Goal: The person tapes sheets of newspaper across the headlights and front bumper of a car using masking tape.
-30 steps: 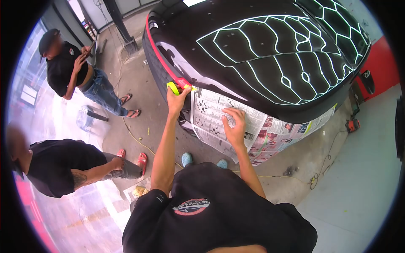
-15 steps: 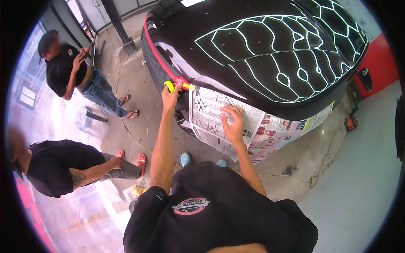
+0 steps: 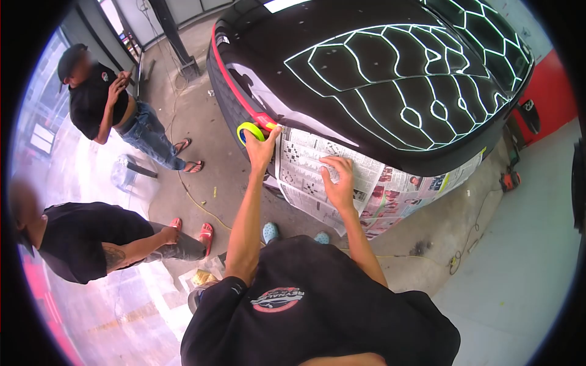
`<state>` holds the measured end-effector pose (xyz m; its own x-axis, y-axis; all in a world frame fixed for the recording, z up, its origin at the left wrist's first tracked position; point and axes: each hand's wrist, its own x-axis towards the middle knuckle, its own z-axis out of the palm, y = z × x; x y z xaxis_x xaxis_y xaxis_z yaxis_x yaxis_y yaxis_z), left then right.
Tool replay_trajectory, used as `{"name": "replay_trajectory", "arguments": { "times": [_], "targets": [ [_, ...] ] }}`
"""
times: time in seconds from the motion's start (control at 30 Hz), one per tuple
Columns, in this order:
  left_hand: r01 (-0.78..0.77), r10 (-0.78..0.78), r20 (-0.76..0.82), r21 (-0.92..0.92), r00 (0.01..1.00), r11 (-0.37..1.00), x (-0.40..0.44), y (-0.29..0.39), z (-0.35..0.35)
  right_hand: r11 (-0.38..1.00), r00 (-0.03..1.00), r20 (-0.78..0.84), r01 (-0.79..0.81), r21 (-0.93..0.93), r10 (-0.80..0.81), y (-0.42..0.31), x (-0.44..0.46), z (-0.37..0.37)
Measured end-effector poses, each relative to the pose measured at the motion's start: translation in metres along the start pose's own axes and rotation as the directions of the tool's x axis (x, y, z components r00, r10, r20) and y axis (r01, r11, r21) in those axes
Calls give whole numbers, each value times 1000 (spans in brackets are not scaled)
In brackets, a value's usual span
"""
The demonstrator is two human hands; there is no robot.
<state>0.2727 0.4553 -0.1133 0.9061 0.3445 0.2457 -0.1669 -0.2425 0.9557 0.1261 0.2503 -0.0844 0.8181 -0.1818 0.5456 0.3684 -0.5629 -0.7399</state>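
My left hand (image 3: 260, 148) is closed on a roll of yellow-green tape (image 3: 242, 132), at the upper left corner of a newspaper sheet (image 3: 302, 155). A red strip (image 3: 241, 94) runs along the edge of the black car (image 3: 256, 30) and ends beside my fingertips. My right hand (image 3: 337, 177) rests on the newspaper with its thumb and fingers apart, holding nothing. More newspaper with colour pictures (image 3: 390, 195) hangs along the car's front to the right. White honeycomb lines (image 3: 397, 76) pattern the black hood.
Two people in dark shirts stand at the left, one (image 3: 91, 91) farther back and one (image 3: 91, 241) nearer. A cable (image 3: 198, 204) crosses the floor. An orange tool (image 3: 510, 180) lies at the right by a red panel (image 3: 549, 104).
The tape roll has turned to show its ring, and my left hand has shifted slightly right along the newspaper corner. My right hand has stayed in about the same place.
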Motion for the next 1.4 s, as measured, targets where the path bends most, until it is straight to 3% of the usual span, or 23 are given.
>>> {"name": "replay_trajectory", "arguments": {
  "times": [0.13,0.23,0.27,0.37,0.43,0.5,0.6,0.7,0.87,0.93,0.97,1.0,1.1,1.23,1.33,1.4],
  "targets": [
    [7,-3,-16,247,1000,969,-1,2,5,1000,1000,-3,-4,11,4,0,-2,-1],
    [-30,22,42,219,999,975,8,-10,1,1000,1000,9,-9,11,9,-1,-2,-1],
    [-71,63,48,189,997,979,9,-9,-2,1000,1000,12,-12,21,12,-1,-2,-2],
    [184,-176,128,-53,976,982,3,0,-20,1000,1000,0,4,28,-4,0,0,-5],
    [208,-203,51,-136,978,969,-5,-17,-25,998,1000,-8,-5,70,6,1,1,-8],
    [214,-200,93,-188,975,959,-24,-10,-37,987,999,-3,-44,153,45,1,-2,-13],
    [282,-216,247,-274,945,920,-61,3,-49,998,1000,-29,6,62,-5,0,-5,-25],
    [313,-213,385,-219,898,924,-101,19,-58,995,999,-34,-13,103,17,1,-9,-35],
    [484,-308,679,-80,666,871,-170,54,-59,959,929,370,-124,254,22,-18,-31,-45],
    [538,-337,744,-36,578,842,-191,64,-52,974,888,459,-85,210,-21,-8,-50,-38],
    [545,-351,735,-30,580,838,-199,66,-48,979,862,505,-62,192,-44,-6,-55,-38],
    [552,-365,723,-27,587,834,-205,68,-44,965,867,498,-148,218,21,-4,-58,-40],
    [592,-414,731,16,543,806,-215,73,-39,960,906,423,-135,247,18,0,-65,-54],
    [653,-488,740,88,462,752,-227,89,-43,958,828,554,-80,274,-89,1,-68,-79],
    [656,-396,762,-49,512,754,-244,104,-44,942,852,506,-45,332,-137,9,-68,-85],
    [632,-333,757,-133,562,764,-255,118,-43,927,882,465,-106,359,-79,10,-71,-87]
  ]
}}
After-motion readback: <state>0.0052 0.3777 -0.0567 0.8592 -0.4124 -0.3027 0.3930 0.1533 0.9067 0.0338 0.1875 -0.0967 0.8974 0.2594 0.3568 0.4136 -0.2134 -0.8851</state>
